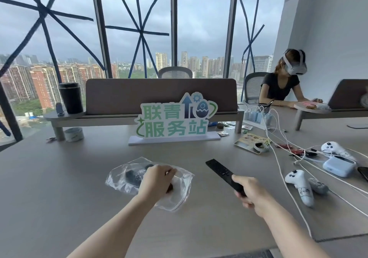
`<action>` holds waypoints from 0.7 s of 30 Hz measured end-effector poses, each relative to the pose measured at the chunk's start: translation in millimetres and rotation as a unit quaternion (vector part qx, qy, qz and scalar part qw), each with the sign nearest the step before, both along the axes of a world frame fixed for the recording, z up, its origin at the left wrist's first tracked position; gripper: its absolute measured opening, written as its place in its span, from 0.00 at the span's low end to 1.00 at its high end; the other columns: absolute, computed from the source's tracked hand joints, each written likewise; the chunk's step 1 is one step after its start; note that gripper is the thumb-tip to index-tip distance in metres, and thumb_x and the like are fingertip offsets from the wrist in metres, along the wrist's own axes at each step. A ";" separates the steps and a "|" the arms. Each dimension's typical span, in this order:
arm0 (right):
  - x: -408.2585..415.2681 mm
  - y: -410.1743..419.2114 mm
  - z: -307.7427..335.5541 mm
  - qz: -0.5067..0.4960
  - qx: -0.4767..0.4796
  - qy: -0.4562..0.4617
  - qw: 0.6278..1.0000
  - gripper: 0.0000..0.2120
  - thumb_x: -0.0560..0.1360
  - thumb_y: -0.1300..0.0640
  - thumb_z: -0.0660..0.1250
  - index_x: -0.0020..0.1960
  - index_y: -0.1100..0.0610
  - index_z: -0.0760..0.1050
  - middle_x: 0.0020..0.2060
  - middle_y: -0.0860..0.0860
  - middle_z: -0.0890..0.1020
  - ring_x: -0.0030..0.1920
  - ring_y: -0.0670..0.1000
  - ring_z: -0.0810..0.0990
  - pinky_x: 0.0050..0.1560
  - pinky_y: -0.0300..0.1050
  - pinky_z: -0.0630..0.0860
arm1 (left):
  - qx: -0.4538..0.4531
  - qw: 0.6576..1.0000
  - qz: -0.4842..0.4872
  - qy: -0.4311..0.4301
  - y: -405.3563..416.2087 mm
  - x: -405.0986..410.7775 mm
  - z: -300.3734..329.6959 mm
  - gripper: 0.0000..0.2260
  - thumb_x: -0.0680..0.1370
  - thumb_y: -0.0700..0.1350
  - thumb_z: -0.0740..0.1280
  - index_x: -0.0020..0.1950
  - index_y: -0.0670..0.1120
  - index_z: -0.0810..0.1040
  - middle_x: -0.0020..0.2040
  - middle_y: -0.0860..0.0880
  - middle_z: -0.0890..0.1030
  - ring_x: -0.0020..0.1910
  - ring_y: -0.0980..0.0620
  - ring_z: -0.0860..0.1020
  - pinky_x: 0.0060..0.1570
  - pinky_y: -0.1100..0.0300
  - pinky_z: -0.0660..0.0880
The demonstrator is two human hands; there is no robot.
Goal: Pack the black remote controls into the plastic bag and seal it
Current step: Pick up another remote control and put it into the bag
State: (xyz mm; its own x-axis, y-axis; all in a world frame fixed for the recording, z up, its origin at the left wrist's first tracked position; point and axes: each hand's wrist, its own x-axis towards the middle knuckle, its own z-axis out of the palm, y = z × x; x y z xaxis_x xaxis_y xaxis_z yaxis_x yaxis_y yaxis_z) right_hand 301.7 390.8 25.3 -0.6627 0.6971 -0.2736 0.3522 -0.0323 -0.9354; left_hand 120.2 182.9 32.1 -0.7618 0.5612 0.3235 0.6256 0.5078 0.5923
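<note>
Head camera, looking down over a grey table (59,188): the right hand (252,195) is closed around the near end of a long black remote control (224,175), thumb on top, holding it above the tabletop with its far end angled up and away to the left. The left hand (157,180) is closed on the clear plastic bag (182,190), fingers curled and pinching the film near its right-hand part; the bag lies crumpled on the table just left of the held remote. Inside the bag, showing through the plastic to the left of the knuckles, sits a dark object (133,175) that may be another black remote, though the wrinkled film blurs its shape. Whether the bag's mouth is open cannot be told.

Beyond the hands stands a green and white sign (175,120) with Chinese characters, in front of a brown desk divider (161,94). A black cylinder (70,97) stands on the shelf at the divider's left end, and a roll of tape (74,134) lies on the table below it. To the right, white cables (282,158) trail across the table past two white controllers (300,188) and a pale blue case (338,167). At the far right a person (282,82) wearing a white headset sits at the next desk.
</note>
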 end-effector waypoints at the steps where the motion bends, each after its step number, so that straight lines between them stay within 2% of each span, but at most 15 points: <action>1: 7.8 -2.7 10.2 0.026 -0.029 0.028 0.999 0.15 0.77 0.52 0.61 0.33 0.56 0.70 0.22 0.53 0.69 0.17 0.47 0.56 0.22 0.36 0.54 | 0.027 1.000 0.006 -0.005 3.2 -2.4 8.0 0.13 0.76 0.51 0.64 0.39 0.45 0.82 0.33 0.49 0.82 0.35 0.47 0.77 0.34 0.56 0.70; 4: 22.5 -10.7 41.3 0.120 -0.053 0.042 0.990 0.15 0.78 0.51 0.61 0.35 0.58 0.69 0.21 0.50 0.61 0.19 0.46 0.53 0.23 0.39 0.51 | 0.078 0.997 -0.003 -0.006 19.1 -3.8 36.5 0.14 0.76 0.51 0.65 0.40 0.43 0.82 0.36 0.44 0.84 0.38 0.44 0.80 0.39 0.53 0.76; 6: 22.3 -18.9 53.0 0.166 -0.052 0.022 0.985 0.12 0.78 0.51 0.61 0.41 0.57 0.69 0.21 0.49 0.59 0.20 0.46 0.53 0.22 0.40 0.51 | 0.087 0.996 -0.023 -0.001 28.6 0.1 47.5 0.14 0.76 0.51 0.65 0.37 0.44 0.81 0.37 0.43 0.85 0.39 0.44 0.81 0.42 0.52 0.77; 8: 13.7 -31.8 54.0 0.194 -0.046 0.000 0.980 0.12 0.78 0.49 0.61 0.39 0.54 0.68 0.21 0.48 0.59 0.21 0.47 0.53 0.23 0.40 0.51 | 0.078 0.996 -0.037 0.003 34.9 5.6 49.0 0.14 0.75 0.52 0.65 0.35 0.45 0.79 0.37 0.43 0.84 0.39 0.44 0.81 0.41 0.52 0.77; 11: -7.3 -55.4 44.1 0.208 -0.049 -0.026 0.977 0.14 0.77 0.48 0.61 0.35 0.52 0.67 0.22 0.47 0.58 0.23 0.47 0.53 0.24 0.40 0.50 | 0.071 0.997 -0.031 0.007 39.2 12.6 44.8 0.15 0.75 0.54 0.64 0.34 0.46 0.77 0.37 0.44 0.84 0.39 0.44 0.80 0.41 0.53 0.77; 13: -16.0 -68.6 38.8 0.199 -0.057 -0.034 0.978 0.14 0.77 0.49 0.62 0.34 0.52 0.67 0.21 0.47 0.58 0.22 0.47 0.52 0.24 0.39 0.50 | 0.069 0.997 -0.027 0.010 39.5 16.1 41.7 0.15 0.75 0.54 0.64 0.38 0.44 0.81 0.37 0.45 0.85 0.39 0.45 0.81 0.41 0.54 0.78; 15: -21.0 -74.2 38.7 0.187 -0.045 -0.046 0.980 0.15 0.77 0.50 0.62 0.34 0.53 0.68 0.21 0.47 0.59 0.21 0.46 0.53 0.24 0.39 0.50 | 0.069 0.997 -0.020 0.018 37.7 18.1 42.1 0.14 0.75 0.53 0.65 0.42 0.46 0.84 0.39 0.48 0.86 0.39 0.47 0.81 0.41 0.55 0.79; 18: -27.5 -74.7 38.7 0.176 -0.033 -0.004 0.984 0.15 0.79 0.48 0.62 0.36 0.54 0.70 0.23 0.49 0.67 0.20 0.46 0.57 0.23 0.38 0.52 | 0.076 0.997 -0.024 -0.005 33.5 13.9 45.0 0.11 0.76 0.52 0.65 0.45 0.48 0.85 0.40 0.51 0.86 0.39 0.50 0.81 0.41 0.57 0.78; 21: -35.1 -74.3 33.1 0.193 -0.048 0.049 0.979 0.14 0.81 0.49 0.61 0.45 0.56 0.79 0.33 0.54 0.81 0.22 0.47 0.61 0.22 0.38 0.57 | 0.059 0.997 -0.044 -0.023 30.7 14.6 45.4 0.11 0.76 0.51 0.66 0.42 0.47 0.85 0.35 0.53 0.83 0.35 0.52 0.79 0.34 0.63 0.73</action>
